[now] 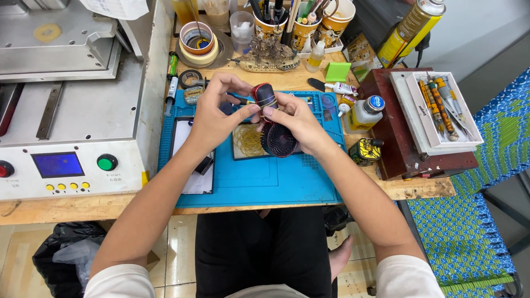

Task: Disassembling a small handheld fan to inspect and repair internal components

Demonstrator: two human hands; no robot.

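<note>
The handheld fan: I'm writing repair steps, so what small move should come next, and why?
Probably lower the handheld fan onto the blue mat: both the left hand and right hand pinch it in mid-air, so neither can reach a tool.

Spray can [411, 27] top cut off; fan [274, 129] partly hidden by fingers [264, 113]

Blue mat, black fan, bright clutter

The small fan [277, 139] was black, its handle [265, 95] black with a red rim and yellow bands. Under it lay a blue mat [265, 176] on a pale wood desk [66, 207]. Left of the mat, the machine [72, 110] was grey-white with a blue screen, a green button and yellow dots. Right of the mat stood a dark red box [395, 143], a white tray [441, 138] and a blue-and-green woven chair [464, 232].
</note>
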